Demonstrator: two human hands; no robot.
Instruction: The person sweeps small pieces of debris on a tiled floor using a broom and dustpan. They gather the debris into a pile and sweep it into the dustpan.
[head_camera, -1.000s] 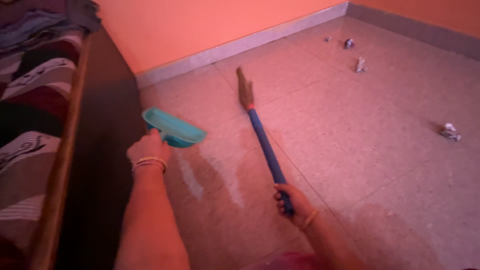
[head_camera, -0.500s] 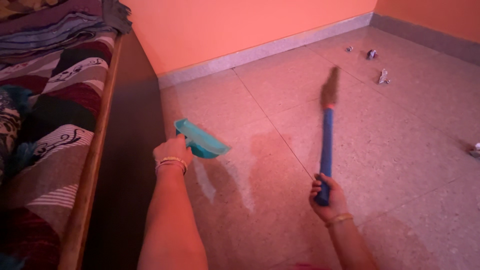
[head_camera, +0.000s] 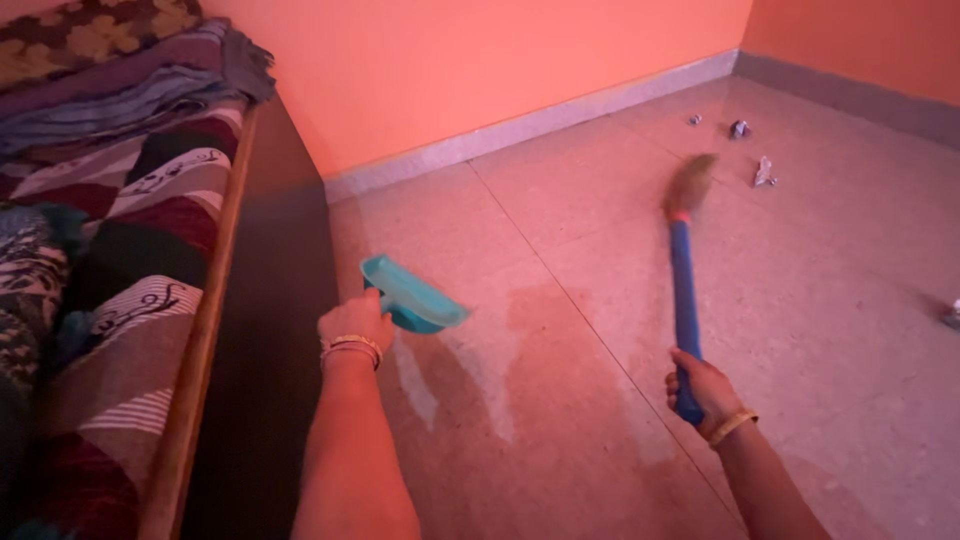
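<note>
My left hand grips the handle of a teal dustpan, held above the tiled floor beside the bed. My right hand is closed around the lower end of a blue broom handle. The broom's brush head points away from me toward the far wall and looks blurred. Several crumpled scraps of paper lie on the floor beyond the brush head, near the corner.
A bed with a dark wooden side board and patterned blankets runs along the left. An orange wall with a pale skirting closes the far side. Another scrap lies at the right edge.
The broom has swung to the right, its head now nearer the scraps in the corner. The view has shifted, showing more of the bed. The dustpan stays in my left hand.
</note>
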